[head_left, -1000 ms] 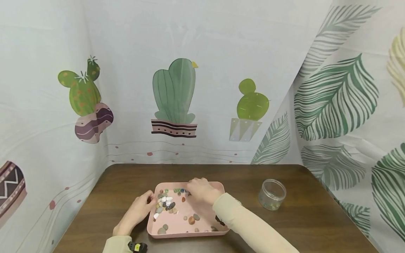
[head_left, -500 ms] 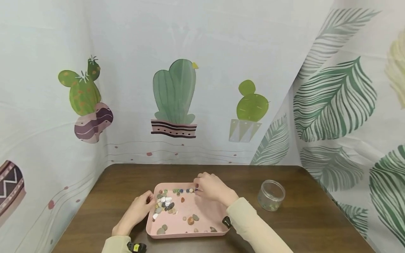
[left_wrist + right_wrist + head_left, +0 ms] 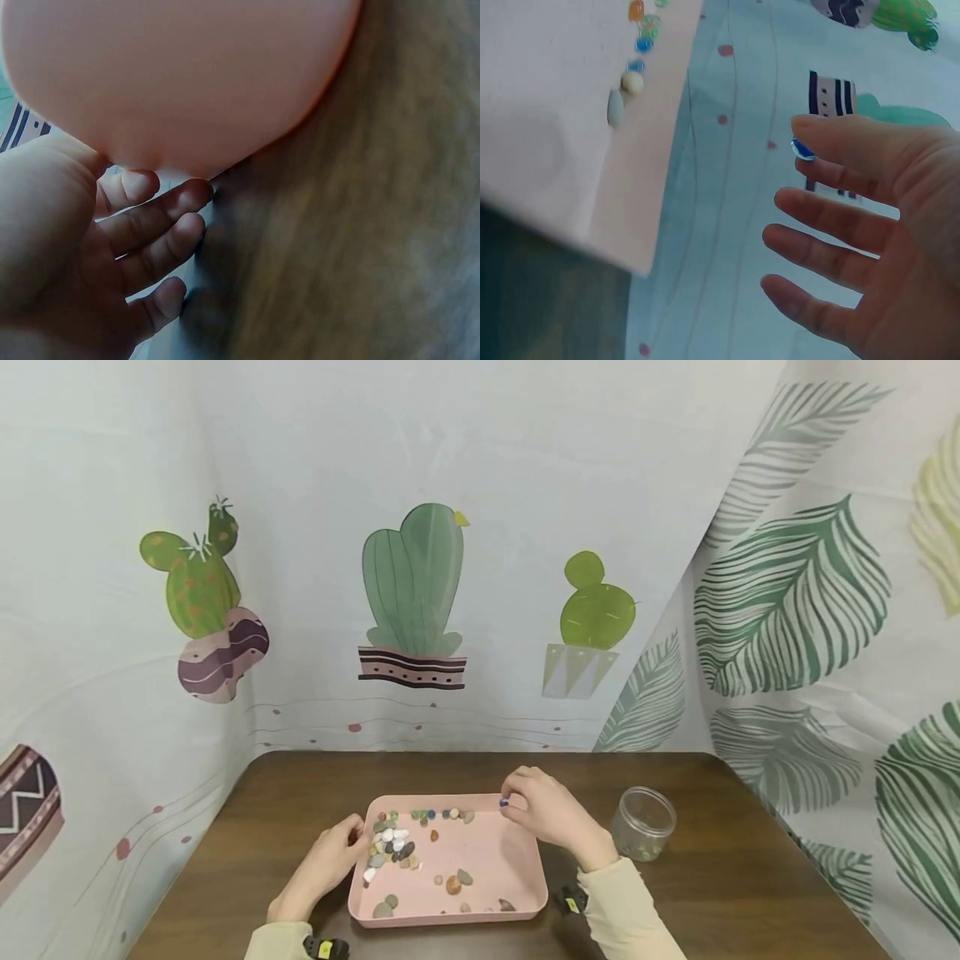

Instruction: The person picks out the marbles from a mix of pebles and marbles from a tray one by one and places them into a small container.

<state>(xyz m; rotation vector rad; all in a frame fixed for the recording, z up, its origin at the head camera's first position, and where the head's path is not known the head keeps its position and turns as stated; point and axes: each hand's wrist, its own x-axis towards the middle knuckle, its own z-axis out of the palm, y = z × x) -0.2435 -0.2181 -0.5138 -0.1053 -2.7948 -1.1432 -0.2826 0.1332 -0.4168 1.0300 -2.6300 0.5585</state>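
Note:
In the head view my right hand (image 3: 551, 810) is raised over the back right corner of a pink tray (image 3: 487, 852). It pinches a small blue glass marble (image 3: 804, 148) between thumb and index finger, the other fingers spread loosely in the right wrist view. My left hand (image 3: 324, 864) holds the tray by its left side, with fingertips (image 3: 196, 193) against the outer wall; the thumb tip is hidden there. Along the tray's back edge runs a row of marbles and stones, ending in a cream stone (image 3: 632, 82) and a long grey-green pebble (image 3: 616, 107).
White pebbles (image 3: 393, 835) and darker stones cluster at the tray's left. A brown stone (image 3: 453, 885) and several others lie toward its front. A clear round jar (image 3: 643, 822) with greenish pieces in it stands to the right on the dark wooden table (image 3: 300, 793).
My right hand has moved right and up from the back row, bringing the blue glass marble with it. The row's right end now shows. The left hand has stayed put.

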